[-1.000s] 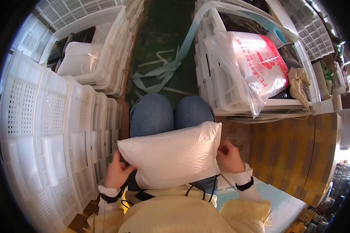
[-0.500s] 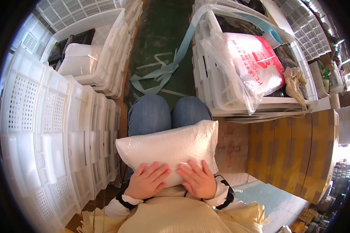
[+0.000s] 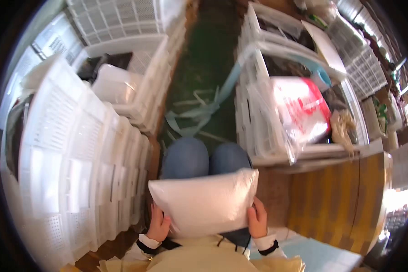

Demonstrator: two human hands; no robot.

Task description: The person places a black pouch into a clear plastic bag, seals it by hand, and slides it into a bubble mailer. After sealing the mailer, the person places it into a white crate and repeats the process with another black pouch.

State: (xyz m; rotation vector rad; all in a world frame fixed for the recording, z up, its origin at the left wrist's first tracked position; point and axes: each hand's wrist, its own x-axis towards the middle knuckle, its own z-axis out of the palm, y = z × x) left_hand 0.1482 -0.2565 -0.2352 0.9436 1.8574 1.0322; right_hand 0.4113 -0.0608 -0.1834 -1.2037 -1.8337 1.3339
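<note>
A plump white plastic packet (image 3: 206, 204) lies across my lap, just in front of my jeans-covered knees (image 3: 186, 158). My left hand (image 3: 158, 225) grips its lower left side, with the fingers partly hidden behind the edge. At the right edge, my right hand (image 3: 258, 220) has its fingers bent around the side. The packet sits between both hands, its long side running across the view. What is inside it cannot be seen.
Stacked white plastic crates (image 3: 81, 181) rise on the left. More crates on the right hold a red-and-white printed bag (image 3: 301, 109) and a light blue tape roll (image 3: 322, 78). Loose blue strapping (image 3: 199, 119) trails over the green floor. Taped brown cartons (image 3: 335, 199) stand at right.
Both hands have gone from lying flat on the packet's top to holding its left and right sides. The whole scene sits lower in view as the head has tilted up.
</note>
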